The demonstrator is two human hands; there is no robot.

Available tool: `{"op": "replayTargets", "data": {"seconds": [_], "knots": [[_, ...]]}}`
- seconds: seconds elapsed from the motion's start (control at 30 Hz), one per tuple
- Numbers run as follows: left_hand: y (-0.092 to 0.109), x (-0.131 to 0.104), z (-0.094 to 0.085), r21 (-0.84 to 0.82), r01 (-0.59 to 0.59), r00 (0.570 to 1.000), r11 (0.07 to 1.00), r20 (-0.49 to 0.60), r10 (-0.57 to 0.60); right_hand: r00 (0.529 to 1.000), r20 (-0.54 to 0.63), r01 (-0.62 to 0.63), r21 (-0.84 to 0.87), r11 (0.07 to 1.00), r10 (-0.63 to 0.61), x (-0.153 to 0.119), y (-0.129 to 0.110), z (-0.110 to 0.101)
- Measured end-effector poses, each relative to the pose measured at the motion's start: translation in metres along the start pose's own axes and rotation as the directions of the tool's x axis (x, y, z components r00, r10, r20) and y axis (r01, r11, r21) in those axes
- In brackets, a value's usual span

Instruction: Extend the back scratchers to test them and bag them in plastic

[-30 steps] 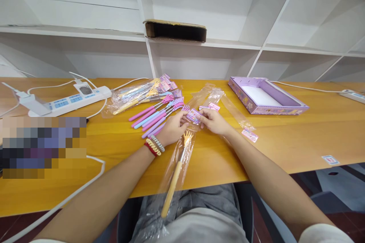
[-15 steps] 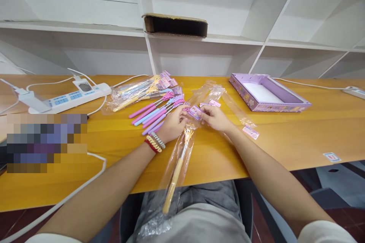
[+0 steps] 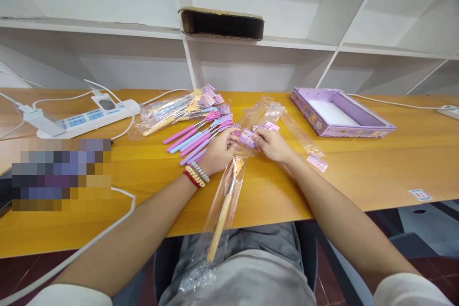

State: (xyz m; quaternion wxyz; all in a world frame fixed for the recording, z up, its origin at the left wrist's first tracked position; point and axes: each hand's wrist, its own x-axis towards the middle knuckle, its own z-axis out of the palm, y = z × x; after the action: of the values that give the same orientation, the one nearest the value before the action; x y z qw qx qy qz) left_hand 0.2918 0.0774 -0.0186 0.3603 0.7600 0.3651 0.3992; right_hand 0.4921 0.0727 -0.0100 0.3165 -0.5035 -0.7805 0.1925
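A yellow back scratcher (image 3: 220, 224) with a hand-shaped head lies inside a long clear plastic bag (image 3: 233, 191), its handle reaching past the table edge over my lap. At the bag's top is a purple printed label (image 3: 247, 137). My right hand (image 3: 274, 144) pinches the label's right side. On the other side, the curled fingers of my left hand (image 3: 220, 153) close on the bag's top edge; the exact grip is partly hidden. Loose pink, blue and purple back scratchers (image 3: 195, 138) lie just left of my left hand.
Bagged back scratchers (image 3: 172, 112) are piled at the back left. Flat clear bags (image 3: 301, 134) with labels lie beyond my right hand. A purple box (image 3: 358, 131) stands at the back right. On the left are a power strip (image 3: 89, 119) and a white cable (image 3: 132, 205).
The whole view has shifted slightly, so things on the table appear a little higher. Both hands stay at the label, with hardly any visible movement.
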Motion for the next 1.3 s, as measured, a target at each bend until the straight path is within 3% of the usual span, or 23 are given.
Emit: {"op": "replayTargets", "data": {"seconds": [0.2,0.37,0.47,0.6,0.7,0.8,1.1,1.3], "knots": [[-0.001,0.001,0.000,-0.026,0.009,1.000,1.000,0.006,-0.009,0.999,0.012,0.050,0.006,0.999,-0.050,-0.001,0.001,0.001],[-0.005,0.002,0.001,0.016,-0.002,1.000,1.000,-0.008,0.002,0.996,0.031,0.080,0.157,0.984,-0.086,0.001,0.003,0.003],[-0.007,0.002,0.001,0.021,-0.007,1.000,1.000,-0.018,0.008,0.999,0.042,-0.043,0.334,0.942,0.030,0.002,0.004,0.005],[-0.007,0.002,0.000,0.012,-0.037,0.999,0.999,-0.009,0.037,0.971,0.082,-0.231,0.578,0.783,0.226,0.004,-0.002,0.007],[-0.006,0.001,-0.002,0.046,-0.058,0.998,0.997,0.015,0.058,0.952,0.068,-0.261,0.694,0.671,0.300,0.005,-0.007,0.008],[-0.004,0.001,-0.004,0.134,-0.081,0.997,0.988,0.026,0.078,0.945,0.041,-0.247,0.740,0.626,0.324,0.005,-0.009,0.009],[-0.005,0.002,-0.002,0.124,-0.075,0.997,0.989,-0.004,0.077,0.960,0.010,-0.208,0.697,0.686,0.280,0.005,-0.007,0.008],[0.001,0.001,-0.003,0.211,-0.126,0.992,0.969,0.055,0.117,0.963,-0.038,-0.171,0.681,0.712,0.267,0.004,-0.006,0.009]]}}
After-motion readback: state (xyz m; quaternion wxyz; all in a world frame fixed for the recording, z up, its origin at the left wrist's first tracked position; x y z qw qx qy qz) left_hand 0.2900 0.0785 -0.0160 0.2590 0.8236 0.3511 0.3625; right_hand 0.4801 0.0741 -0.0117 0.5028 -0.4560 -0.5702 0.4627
